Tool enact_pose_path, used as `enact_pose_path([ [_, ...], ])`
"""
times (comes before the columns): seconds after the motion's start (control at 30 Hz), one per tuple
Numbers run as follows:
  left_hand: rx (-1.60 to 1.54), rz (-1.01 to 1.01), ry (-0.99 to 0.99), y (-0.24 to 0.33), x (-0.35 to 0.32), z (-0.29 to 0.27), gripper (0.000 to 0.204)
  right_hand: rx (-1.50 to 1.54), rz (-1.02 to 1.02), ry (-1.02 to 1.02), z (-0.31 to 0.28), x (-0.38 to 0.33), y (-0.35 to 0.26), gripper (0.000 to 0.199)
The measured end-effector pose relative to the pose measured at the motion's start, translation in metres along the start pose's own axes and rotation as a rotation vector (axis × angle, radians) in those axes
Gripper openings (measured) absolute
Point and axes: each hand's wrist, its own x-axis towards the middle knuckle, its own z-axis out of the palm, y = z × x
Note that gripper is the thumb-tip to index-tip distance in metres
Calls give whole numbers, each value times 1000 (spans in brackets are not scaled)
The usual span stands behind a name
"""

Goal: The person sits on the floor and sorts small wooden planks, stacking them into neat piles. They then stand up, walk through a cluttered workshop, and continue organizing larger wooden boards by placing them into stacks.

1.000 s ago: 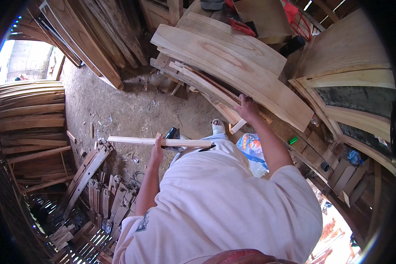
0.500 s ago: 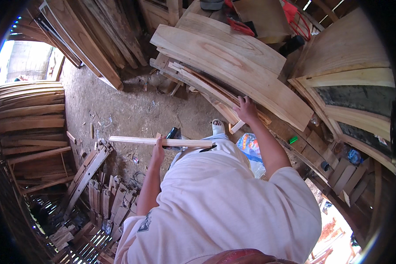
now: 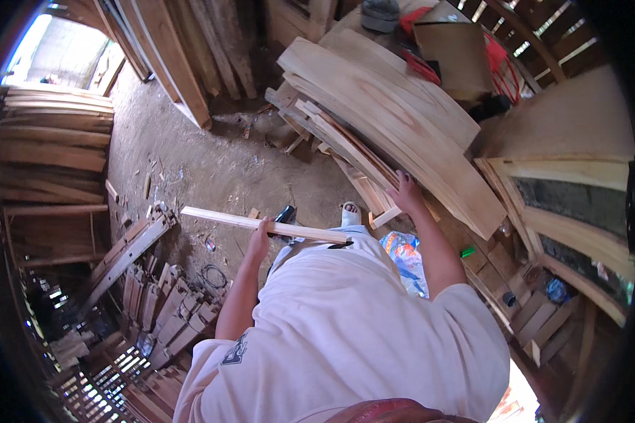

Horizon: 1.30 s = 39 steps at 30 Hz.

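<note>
Left hand [image 3: 262, 231] closed around long pale wooden strip [image 3: 261, 225] at frame centre; right hand [image 3: 406, 194], fingers spread, touching stacked curved pale planks [image 3: 395, 120] upper right.

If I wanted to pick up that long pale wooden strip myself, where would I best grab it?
Probably near the middle, from above. The long pale wooden strip lies nearly level and is thin and narrow, so a hand closes round it easily. The left hand holds it close to mid-length, which should keep both ends balanced. The right hand rests on the stacked curved planks.
</note>
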Motion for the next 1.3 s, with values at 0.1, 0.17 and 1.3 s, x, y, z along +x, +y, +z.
enact_pose_path([
  [0.1, -45, -21, 25, 5, -4, 4, 63, -112, -25, 5, 0, 0, 3, 82],
  [0.17, -83, -19, 20, 4, -6, 1, 63, -151, -49, 14, 3, 4, 6, 84],
  [1.3, -248, -141, 427, -45, 9, -145, 57, 65, -26, -245, -36, -13, -103, 63],
])
